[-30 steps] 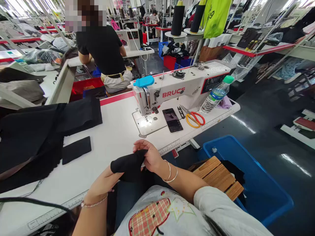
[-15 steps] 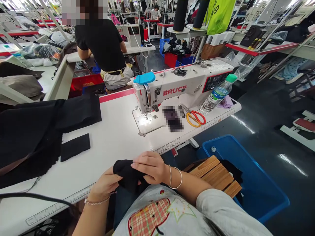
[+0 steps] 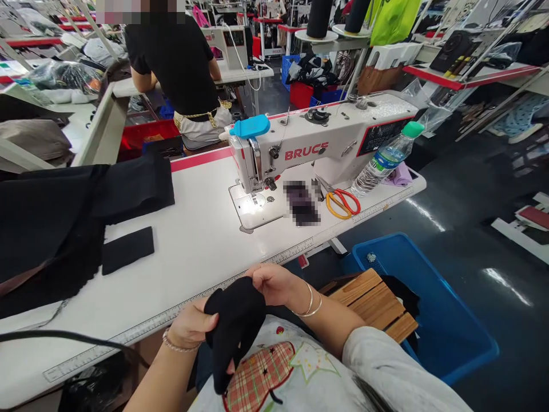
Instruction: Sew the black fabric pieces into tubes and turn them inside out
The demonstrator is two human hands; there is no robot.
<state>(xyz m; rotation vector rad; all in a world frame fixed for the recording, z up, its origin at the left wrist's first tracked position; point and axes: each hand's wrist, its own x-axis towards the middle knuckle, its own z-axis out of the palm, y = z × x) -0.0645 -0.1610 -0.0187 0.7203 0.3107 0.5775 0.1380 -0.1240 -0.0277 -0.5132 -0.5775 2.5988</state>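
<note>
A piece of black fabric (image 3: 237,320) hangs between my hands, just in front of the table's near edge and above my lap. My left hand (image 3: 193,321) is closed on its left side, thumb on top. At the upper right corner, my right hand (image 3: 274,283) pinches the cloth; some fingertips are hidden by it. Beyond them stands a white sewing machine (image 3: 304,151) with a lit needle plate. On the table to the left lie a small black fabric piece (image 3: 127,250) and larger black panels (image 3: 51,229).
Scissors (image 3: 343,203), a pixelated dark object (image 3: 302,203) and a water bottle (image 3: 386,161) are by the machine. Right of me are a blue bin (image 3: 450,320) and a slatted wooden seat (image 3: 373,303). A person in black (image 3: 174,63) sits ahead at another table.
The black fabric has been opened out from a bunched fold and now hangs lower. My right hand has shifted to its upper right corner; my left hand has moved slightly right.
</note>
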